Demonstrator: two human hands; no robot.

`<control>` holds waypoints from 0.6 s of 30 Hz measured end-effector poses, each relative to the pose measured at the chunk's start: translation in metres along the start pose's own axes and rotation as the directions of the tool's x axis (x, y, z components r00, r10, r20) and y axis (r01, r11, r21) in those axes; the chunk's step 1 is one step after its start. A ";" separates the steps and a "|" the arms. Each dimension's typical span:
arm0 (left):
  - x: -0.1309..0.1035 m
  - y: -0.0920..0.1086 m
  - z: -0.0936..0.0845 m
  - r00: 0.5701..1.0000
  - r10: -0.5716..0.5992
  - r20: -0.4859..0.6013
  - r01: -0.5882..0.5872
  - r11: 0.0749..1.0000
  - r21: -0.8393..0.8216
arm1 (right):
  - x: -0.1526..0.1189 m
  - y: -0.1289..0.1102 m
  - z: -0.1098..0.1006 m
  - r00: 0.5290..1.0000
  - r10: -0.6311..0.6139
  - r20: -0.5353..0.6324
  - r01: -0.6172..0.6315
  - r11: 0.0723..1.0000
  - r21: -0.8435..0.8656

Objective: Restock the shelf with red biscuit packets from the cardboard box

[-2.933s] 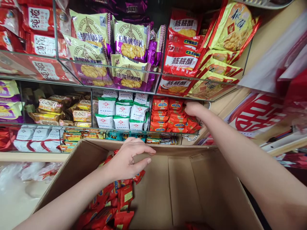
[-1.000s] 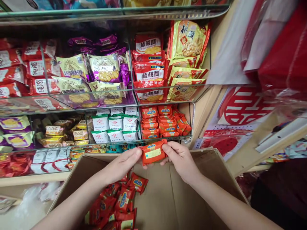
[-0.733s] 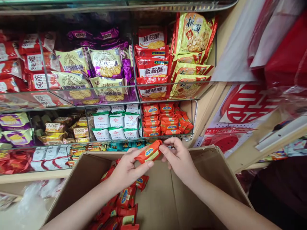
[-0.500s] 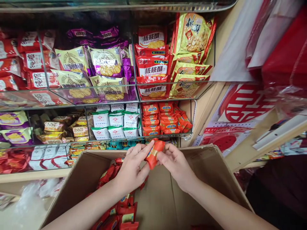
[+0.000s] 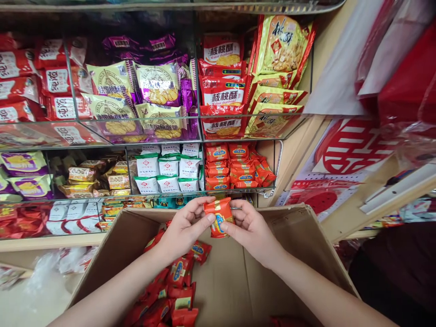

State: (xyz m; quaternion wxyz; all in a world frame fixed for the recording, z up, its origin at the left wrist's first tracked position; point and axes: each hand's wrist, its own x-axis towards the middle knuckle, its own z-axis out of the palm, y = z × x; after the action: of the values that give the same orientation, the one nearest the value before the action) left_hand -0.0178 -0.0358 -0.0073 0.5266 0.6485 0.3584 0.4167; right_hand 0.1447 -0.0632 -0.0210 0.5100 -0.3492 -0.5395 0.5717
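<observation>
A small red snack packet (image 5: 220, 215) with a blue-and-yellow label is pinched between both hands, above the far part of an open cardboard box (image 5: 238, 272). My left hand (image 5: 189, 226) grips its left side, thumb on the front. On its right side my right hand (image 5: 250, 229) presses a thumb near the lower edge, with the fingers behind. Inside the box, along the left, lie several loose red packets (image 5: 179, 272) of the same look, partly hidden under my left forearm. Similar red packets (image 5: 241, 170) are stacked in a shelf compartment just beyond.
Glass-fronted shelves hold white-and-green packets (image 5: 168, 168), purple-and-cream biscuit packs (image 5: 158, 86), red walnut shortbread packs (image 5: 223, 93) and yellow packs (image 5: 282, 45). A wooden side panel (image 5: 293, 159) stands right of them. Plastic bags (image 5: 44, 272) lie at lower left.
The red packet has been turned in my fingers, so its labelled face now shows toward me. My left thumb has moved onto its front. The view has shifted slightly.
</observation>
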 end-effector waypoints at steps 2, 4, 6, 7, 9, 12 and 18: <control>0.001 0.000 -0.001 1.000 0.018 -0.008 -0.018 1.000 0.001 | -0.001 0.001 -0.003 0.998 -0.044 -0.049 0.039 0.994 -0.098; 0.002 0.000 -0.003 0.999 0.038 -0.008 -0.038 0.999 0.025 | -0.001 -0.004 -0.012 0.981 -0.158 -0.112 0.121 0.952 -0.279; 0.002 -0.002 -0.006 0.999 0.049 0.011 -0.050 0.996 0.071 | 0.000 -0.017 -0.027 0.923 -0.329 -0.199 0.180 0.827 -0.533; 0.001 -0.003 -0.007 0.998 0.052 0.032 -0.055 0.993 0.106 | 0.002 -0.025 -0.036 0.876 -0.423 -0.233 0.169 0.721 -0.672; 0.000 -0.004 -0.008 0.996 0.067 0.064 -0.079 0.974 0.210 | 0.009 -0.042 -0.054 0.793 -0.564 -0.232 0.058 0.448 -0.892; -0.001 -0.005 -0.008 0.990 0.114 0.079 -0.136 0.915 0.379 | 0.028 -0.061 -0.076 0.776 -0.614 -0.144 -0.105 0.099 -0.990; -0.001 -0.004 -0.011 0.974 0.179 0.137 -0.225 0.798 0.560 | 0.068 -0.064 -0.092 0.846 -0.526 -0.086 -0.170 -0.112 -0.979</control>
State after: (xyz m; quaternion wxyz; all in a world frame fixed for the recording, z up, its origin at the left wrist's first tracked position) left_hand -0.0281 -0.0315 -0.0106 0.2739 0.8264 0.3750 0.3184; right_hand 0.2290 0.0199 0.0355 0.2720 -0.6492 -0.6830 -0.1952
